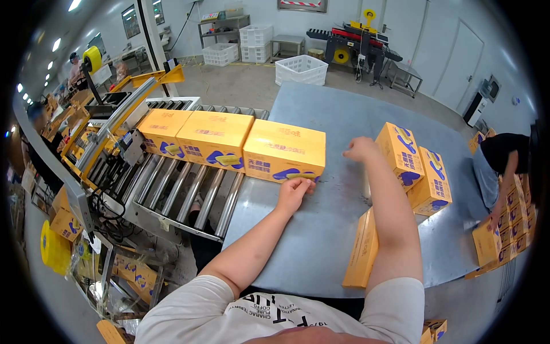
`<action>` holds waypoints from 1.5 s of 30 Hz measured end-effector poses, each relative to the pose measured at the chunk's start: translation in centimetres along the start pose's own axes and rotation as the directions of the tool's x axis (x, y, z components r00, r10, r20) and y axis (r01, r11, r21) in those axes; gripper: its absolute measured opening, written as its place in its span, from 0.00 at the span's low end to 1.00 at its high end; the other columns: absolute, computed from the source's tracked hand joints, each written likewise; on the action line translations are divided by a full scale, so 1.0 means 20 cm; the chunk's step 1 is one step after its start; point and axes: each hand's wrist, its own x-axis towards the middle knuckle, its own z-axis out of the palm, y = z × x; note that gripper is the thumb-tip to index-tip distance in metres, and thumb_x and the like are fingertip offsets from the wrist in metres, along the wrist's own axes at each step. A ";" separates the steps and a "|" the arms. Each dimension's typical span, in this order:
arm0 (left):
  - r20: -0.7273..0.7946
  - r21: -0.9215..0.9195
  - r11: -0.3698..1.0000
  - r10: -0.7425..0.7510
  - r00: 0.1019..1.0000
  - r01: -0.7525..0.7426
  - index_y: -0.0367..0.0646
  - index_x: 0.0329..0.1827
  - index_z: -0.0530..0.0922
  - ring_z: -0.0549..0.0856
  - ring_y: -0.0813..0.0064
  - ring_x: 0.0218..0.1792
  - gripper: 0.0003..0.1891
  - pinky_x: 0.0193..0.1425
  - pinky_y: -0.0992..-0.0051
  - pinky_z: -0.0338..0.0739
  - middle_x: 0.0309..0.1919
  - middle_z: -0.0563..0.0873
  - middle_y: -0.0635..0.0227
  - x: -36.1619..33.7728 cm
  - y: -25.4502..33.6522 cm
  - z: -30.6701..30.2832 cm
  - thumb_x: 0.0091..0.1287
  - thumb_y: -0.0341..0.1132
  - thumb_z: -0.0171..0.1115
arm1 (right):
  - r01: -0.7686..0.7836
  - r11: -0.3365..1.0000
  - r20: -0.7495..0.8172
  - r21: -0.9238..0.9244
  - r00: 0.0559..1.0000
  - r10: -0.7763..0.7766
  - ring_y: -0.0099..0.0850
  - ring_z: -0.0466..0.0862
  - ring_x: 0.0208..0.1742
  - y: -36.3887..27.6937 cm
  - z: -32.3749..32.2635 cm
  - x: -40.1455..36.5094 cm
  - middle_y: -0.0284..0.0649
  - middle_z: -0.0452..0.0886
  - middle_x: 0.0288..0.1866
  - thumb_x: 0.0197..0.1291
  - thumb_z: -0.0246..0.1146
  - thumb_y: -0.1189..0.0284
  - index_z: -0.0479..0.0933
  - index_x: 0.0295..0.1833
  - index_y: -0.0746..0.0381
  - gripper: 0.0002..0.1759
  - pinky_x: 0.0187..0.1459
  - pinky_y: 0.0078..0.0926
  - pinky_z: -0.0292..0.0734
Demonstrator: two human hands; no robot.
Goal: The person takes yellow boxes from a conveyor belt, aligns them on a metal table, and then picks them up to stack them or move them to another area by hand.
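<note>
Three yellow boxes stand in a row: the nearest box (285, 148) rests on the metal table (312, 229), while the middle box (215, 137) and the far box (165, 131) sit on the roller conveyor (189, 189). My left hand (297, 192) is at the lower front edge of the nearest box, its fingers curled; whether they grip it is unclear. Over the table, between that box and two upright boxes, my right hand (361, 149) has its fingers bent and pressed together. The upright boxes (399, 155) (431, 180) stand beside my right forearm. A narrow yellow box (361, 252) lies partly under that arm.
A taping machine frame (114, 132) spans the conveyor at the left. Another person (501, 166) bends over stacked boxes (513, 223) at the right. A white crate (301, 71) is on the floor behind the table. More people are at the far left.
</note>
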 end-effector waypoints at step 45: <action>-0.195 -0.188 0.982 -0.001 0.981 -0.036 0.35 0.38 0.84 0.85 0.76 0.35 0.11 0.44 0.76 0.80 0.36 0.88 0.63 0.06 -0.03 -0.04 0.72 0.34 0.58 | -0.053 0.989 -0.234 -0.136 0.972 0.020 0.45 0.74 0.68 -0.34 -0.11 -0.17 0.48 0.76 0.63 0.46 0.78 0.52 0.66 0.74 0.49 0.49 0.65 0.51 0.72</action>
